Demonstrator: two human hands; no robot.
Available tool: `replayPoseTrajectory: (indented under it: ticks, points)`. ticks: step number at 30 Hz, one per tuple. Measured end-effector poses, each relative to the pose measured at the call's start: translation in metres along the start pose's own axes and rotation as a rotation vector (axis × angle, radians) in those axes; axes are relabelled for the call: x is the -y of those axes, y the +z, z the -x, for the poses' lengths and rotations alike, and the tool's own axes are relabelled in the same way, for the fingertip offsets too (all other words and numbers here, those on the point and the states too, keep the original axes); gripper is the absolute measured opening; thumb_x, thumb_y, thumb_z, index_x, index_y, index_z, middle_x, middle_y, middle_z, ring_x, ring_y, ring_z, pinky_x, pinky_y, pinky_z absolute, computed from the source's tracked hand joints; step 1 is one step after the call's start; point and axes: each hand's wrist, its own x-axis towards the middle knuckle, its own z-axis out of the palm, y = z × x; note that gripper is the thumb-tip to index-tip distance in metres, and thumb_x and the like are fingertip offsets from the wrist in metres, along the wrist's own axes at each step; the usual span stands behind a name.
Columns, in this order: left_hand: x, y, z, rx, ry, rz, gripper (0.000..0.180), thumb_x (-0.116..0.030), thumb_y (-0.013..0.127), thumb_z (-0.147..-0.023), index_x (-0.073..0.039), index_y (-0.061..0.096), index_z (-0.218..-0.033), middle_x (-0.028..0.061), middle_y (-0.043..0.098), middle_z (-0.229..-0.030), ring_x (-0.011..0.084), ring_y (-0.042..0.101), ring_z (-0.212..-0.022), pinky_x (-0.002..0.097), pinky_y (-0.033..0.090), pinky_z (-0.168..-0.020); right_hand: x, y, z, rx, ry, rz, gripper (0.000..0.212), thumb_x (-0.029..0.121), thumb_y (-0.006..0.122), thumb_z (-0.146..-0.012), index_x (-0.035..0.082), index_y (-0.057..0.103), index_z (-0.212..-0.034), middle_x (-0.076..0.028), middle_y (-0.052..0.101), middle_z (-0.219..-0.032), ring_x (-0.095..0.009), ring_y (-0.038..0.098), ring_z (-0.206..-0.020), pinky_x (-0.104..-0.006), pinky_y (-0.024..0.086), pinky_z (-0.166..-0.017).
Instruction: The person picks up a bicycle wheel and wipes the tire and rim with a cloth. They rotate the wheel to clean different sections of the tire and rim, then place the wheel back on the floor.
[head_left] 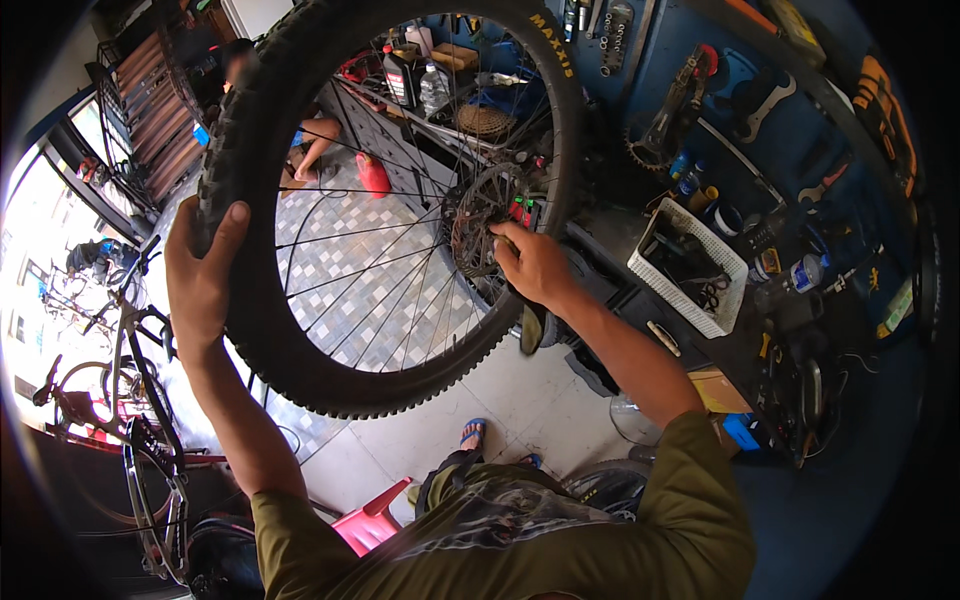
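A bicycle wheel with a knobby black tyre is raised upright in front of me. My left hand grips the tyre at its left side, thumb on the sidewall and fingers round the tread. Close to the wheel's hub, with its toothed, disc-like parts and spokes, is my right hand. Its fingers are curled in at the hub; what they pinch is too small to make out. Below that hand hangs a dark olive, cloth-like piece, partly behind the tyre.
To the right, a workbench carries a white plastic basket of tools. Wrenches and a crankset hang on the blue wall. Bicycles stand at left. A red stool is by my legs. Another person sits beyond the wheel near a red container.
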Motion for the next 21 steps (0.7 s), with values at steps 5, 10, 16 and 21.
replayPoseTrajectory:
  ticks: [5,10,16,21]
  points:
    - [0.008,0.004,0.005,-0.031,0.048,0.003,0.050,-0.040,0.075,-0.097,0.006,0.064,-0.116,0.0091,0.071,-0.093,0.0135,0.062,-0.082,0.0282,0.049,-0.077,0.011,-0.009,-0.007,0.167,0.659,-1.416,0.033,0.023,0.058,-0.105,0.005,0.058,-0.132,0.000,0.060,-0.078,-0.009,0.046,-0.050,-0.0257,0.039,-0.050]
    - [0.020,-0.003,0.002,0.017,0.056,0.027,0.047,-0.038,0.075,-0.098,0.006,0.065,-0.115,0.0091,0.071,-0.092,0.0130,0.062,-0.081,0.0285,0.049,-0.075,-0.031,-0.021,0.037,0.042,0.479,-1.899,0.035,0.023,0.060,-0.105,0.004,0.058,-0.134,-0.002,0.061,-0.088,-0.008,0.051,-0.059,-0.0256,0.041,-0.050]
    - [0.020,-0.001,0.008,0.025,0.027,0.088,0.047,-0.036,0.075,-0.098,0.006,0.064,-0.116,0.0095,0.071,-0.093,0.0123,0.062,-0.081,0.0282,0.050,-0.075,-0.033,-0.031,0.044,-0.058,0.108,-0.520,0.046,0.011,0.063,-0.098,0.012,0.062,-0.144,-0.007,0.070,-0.111,-0.020,0.067,-0.075,-0.0326,0.055,-0.064]
    - [0.017,-0.003,0.010,0.039,0.025,0.062,0.047,-0.035,0.076,-0.098,0.005,0.064,-0.118,0.0100,0.072,-0.095,0.0121,0.064,-0.083,0.0276,0.050,-0.076,-0.011,-0.040,0.003,0.042,-0.377,0.494,0.045,0.012,0.069,-0.091,0.023,0.069,-0.135,-0.007,0.068,-0.118,-0.026,0.071,-0.093,-0.0383,0.061,-0.073]
